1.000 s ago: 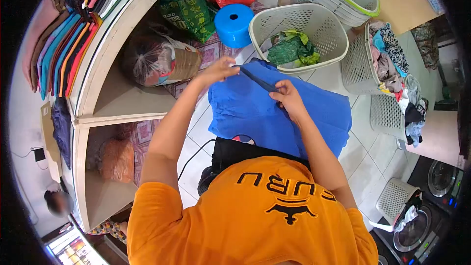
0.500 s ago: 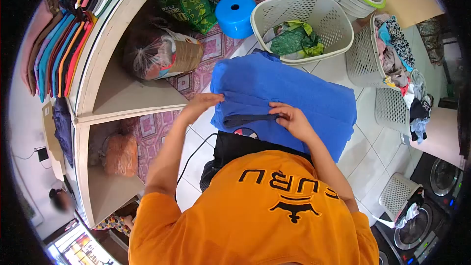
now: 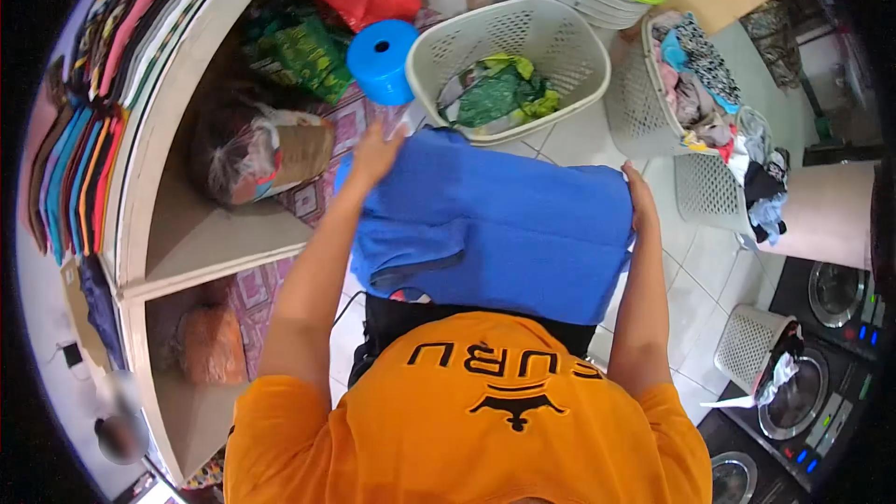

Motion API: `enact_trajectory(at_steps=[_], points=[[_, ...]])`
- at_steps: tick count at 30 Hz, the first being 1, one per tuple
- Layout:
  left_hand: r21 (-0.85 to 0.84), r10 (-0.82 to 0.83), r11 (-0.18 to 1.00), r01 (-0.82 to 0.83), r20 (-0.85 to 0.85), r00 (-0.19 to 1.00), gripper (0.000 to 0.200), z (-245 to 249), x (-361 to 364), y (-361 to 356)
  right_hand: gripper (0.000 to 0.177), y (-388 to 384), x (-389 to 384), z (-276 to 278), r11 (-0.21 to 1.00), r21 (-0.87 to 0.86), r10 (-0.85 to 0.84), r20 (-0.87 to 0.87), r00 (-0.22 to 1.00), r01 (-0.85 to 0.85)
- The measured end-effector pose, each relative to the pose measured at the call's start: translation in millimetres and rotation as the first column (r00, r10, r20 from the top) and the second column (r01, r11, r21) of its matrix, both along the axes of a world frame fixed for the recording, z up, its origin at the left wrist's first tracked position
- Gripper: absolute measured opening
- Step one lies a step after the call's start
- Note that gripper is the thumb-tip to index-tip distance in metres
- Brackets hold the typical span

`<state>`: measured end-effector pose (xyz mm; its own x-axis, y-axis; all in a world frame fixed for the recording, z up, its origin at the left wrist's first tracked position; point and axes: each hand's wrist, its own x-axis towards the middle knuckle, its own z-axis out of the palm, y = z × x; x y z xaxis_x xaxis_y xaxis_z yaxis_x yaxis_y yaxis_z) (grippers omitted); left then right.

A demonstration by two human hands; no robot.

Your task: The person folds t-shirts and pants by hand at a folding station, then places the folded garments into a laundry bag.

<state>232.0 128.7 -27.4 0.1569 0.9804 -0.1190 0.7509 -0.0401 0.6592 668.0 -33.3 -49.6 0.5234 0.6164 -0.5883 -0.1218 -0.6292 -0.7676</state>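
Observation:
A blue garment [image 3: 523, 215], seemingly a sweatshirt, lies spread across my lap. Its sleeve is folded inward at the left, with a dark cuff [image 3: 411, 271] at the sleeve's end. At the garment's upper left corner is my left hand [image 3: 378, 154], its fingers apart and slightly blurred. My right hand [image 3: 641, 198] holds the right edge, its thumb side against the cloth and part of the fingers hidden. Below the cuff, a small patch of red and white print peeks out.
In front stands a pale laundry basket [image 3: 509, 117] with a green and yellow bag inside, beside a blue round stool [image 3: 385, 61]. Clothes-filled baskets [image 3: 644, 98] stand at the right, near washing machines [image 3: 793, 392]. A wooden shelf [image 3: 215, 266] with folded clothes borders the left.
Both hands have left the folded sleeve. My left moved up to the garment's upper left corner, and my right went out to its right edge. The view has shifted.

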Motion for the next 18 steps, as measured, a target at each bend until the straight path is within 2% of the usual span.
enact_trajectory(at_steps=[1,2,3,4,6,7,8,9,10,11,12,13,14,15,16,17,18], points=[[-0.183,0.078,0.980,-0.072,0.023,0.997,0.066,-18,-8,23,0.044,-1,10,-6,0.992,-0.086,-0.121,-0.434,0.893,0.092],[-0.591,0.228,0.804,-0.069,0.199,0.953,0.067,-58,-27,42,0.047,-7,10,-13,0.999,0.040,0.042,-0.414,0.909,-0.029],[-0.878,0.425,0.477,0.043,0.274,0.863,0.068,-88,-41,58,0.049,-12,3,-15,0.991,0.100,0.122,-0.394,0.911,-0.089],[-0.875,0.417,0.481,0.053,0.281,0.864,0.068,-89,-43,63,0.050,-18,-5,-17,0.976,0.161,0.197,-0.368,0.909,-0.147],[-0.945,0.439,0.310,0.105,0.240,0.866,0.060,-87,-41,63,0.054,-18,-14,-13,0.988,0.154,0.068,-0.362,0.930,-0.012],[-0.945,0.436,0.310,0.104,0.239,0.868,0.060,-66,-31,64,0.055,-16,-11,-13,0.988,0.153,0.024,-0.361,0.932,0.033],[-0.925,0.493,0.380,0.008,0.210,0.844,0.052,-29,-16,62,0.053,-14,-3,-18,0.968,0.251,0.097,-0.295,0.951,-0.021],[-0.896,0.549,0.434,-0.095,0.179,0.816,0.043,-10,-10,58,0.051,-13,16,-38,0.968,0.248,0.087,-0.424,0.902,0.024],[-0.899,0.548,0.425,-0.106,0.163,0.821,0.043,-14,-16,64,0.049,-12,36,-58,0.970,0.232,0.071,-0.542,0.837,0.068],[-0.904,0.597,0.426,-0.018,0.266,0.757,0.031,-19,-25,82,0.047,-2,69,-84,0.981,0.090,-0.035,-0.784,0.619,0.170],[-0.897,0.642,0.436,0.072,0.365,0.674,0.019,-22,-33,99,0.042,3,81,-74,0.966,0.179,-0.019,-0.673,0.739,0.188],[-0.898,0.645,0.435,0.070,0.365,0.672,0.019,-20,-41,112,0.033,8,79,-43,0.948,0.256,0.007,-0.604,0.797,0.186],[-0.837,0.572,0.542,0.073,0.432,0.697,0.012,-15,-48,124,0.033,11,82,-20,0.949,0.256,0.008,-0.603,0.798,0.184],[-0.764,0.490,0.640,0.083,0.489,0.722,0.007,-9,-50,129,0.028,13,86,-1,0.968,0.221,0.220,-0.518,0.827,-0.120],[-0.764,0.491,0.639,0.086,0.492,0.719,0.007,-4,-48,129,0.025,16,89,11,0.899,0.153,0.433,-0.441,0.786,-0.410],[-0.716,0.445,0.690,0.105,0.534,0.719,0.008,3,-43,128,0.024,19,90,17,0.837,0.038,0.514,-0.394,0.761,-0.546],[-0.663,0.395,0.738,0.123,0.573,0.718,0.010,12,-41,128,0.024,25,92,24,0.837,0.036,0.515,-0.391,0.763,-0.546]])
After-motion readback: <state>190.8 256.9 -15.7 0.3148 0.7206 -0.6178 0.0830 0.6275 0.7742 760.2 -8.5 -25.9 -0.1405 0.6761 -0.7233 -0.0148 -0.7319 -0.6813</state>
